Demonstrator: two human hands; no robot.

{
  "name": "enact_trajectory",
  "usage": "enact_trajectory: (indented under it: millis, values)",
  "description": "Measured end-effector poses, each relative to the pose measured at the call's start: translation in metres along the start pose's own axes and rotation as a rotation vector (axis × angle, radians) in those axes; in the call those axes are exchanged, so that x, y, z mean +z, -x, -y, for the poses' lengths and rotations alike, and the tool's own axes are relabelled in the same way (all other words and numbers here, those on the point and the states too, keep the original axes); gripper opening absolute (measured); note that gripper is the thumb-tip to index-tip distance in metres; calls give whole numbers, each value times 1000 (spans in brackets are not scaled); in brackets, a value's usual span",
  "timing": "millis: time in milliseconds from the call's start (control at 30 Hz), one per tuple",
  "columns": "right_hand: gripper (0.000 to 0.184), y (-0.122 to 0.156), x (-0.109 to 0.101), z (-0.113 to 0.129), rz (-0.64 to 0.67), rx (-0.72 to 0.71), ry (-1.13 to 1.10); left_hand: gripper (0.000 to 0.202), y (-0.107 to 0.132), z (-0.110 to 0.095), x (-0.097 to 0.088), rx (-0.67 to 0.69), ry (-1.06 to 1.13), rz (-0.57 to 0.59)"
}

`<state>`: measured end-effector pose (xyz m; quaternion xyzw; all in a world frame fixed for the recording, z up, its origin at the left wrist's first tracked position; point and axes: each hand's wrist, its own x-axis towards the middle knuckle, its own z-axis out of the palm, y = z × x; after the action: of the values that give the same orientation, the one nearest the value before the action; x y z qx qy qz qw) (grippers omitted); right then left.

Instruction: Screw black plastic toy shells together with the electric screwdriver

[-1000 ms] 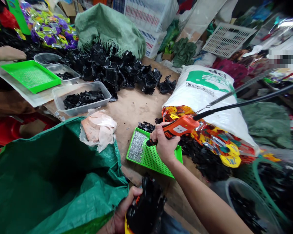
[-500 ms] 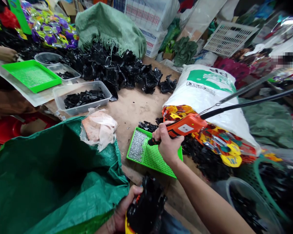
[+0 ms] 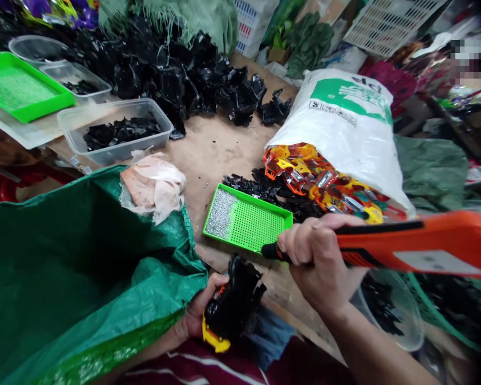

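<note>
Since the earlier frame the screwdriver (image 3: 428,247) has swung up toward the camera and now fills the lower right, and the whole view has tilted down. Right grip (image 3: 318,262) closed around its body, fingers wrapped over, black nose pointing left, tip just at the near edge of the green tray (image 3: 246,222); cannot tell if it touches. Left grip (image 3: 196,313) closed on a black plastic part (image 3: 234,294) with a yellow piece (image 3: 215,339) at its lower end, held low beside the green sack (image 3: 76,256), which stands open at left. Silver screws (image 3: 220,213) heaped at the tray's left end. Tray sits on a bare brown surface (image 3: 212,144). Beyond it, white sack (image 3: 344,117) lying over, spilling orange and yellow pieces (image 3: 316,179). Black parts piled (image 3: 176,75) at the back, more in a clear tub (image 3: 116,128). Second green tray (image 3: 22,80) far left. Round clear bowl (image 3: 388,310) under the right forearm.
</note>
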<state>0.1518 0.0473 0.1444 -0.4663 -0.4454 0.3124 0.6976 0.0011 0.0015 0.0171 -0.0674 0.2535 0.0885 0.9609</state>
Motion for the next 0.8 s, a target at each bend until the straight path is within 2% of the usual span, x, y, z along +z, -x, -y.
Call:
enact_trajectory:
  millis: [133, 233, 467, 800]
  values:
    - [9, 28, -11, 4, 81, -15, 8, 48, -4, 2, -3, -4, 62, -9]
    - [7, 37, -18, 0, 101, -21, -11, 49, -6, 2, -4, -5, 48, -13]
    - [6, 42, -19, -8, 97, -5, -38, 48, -1, 2, 1, 20, 3, -29]
    - [9, 46, -24, -22, 112, 29, -74, 54, -8, 4, -10, 0, -26, -18]
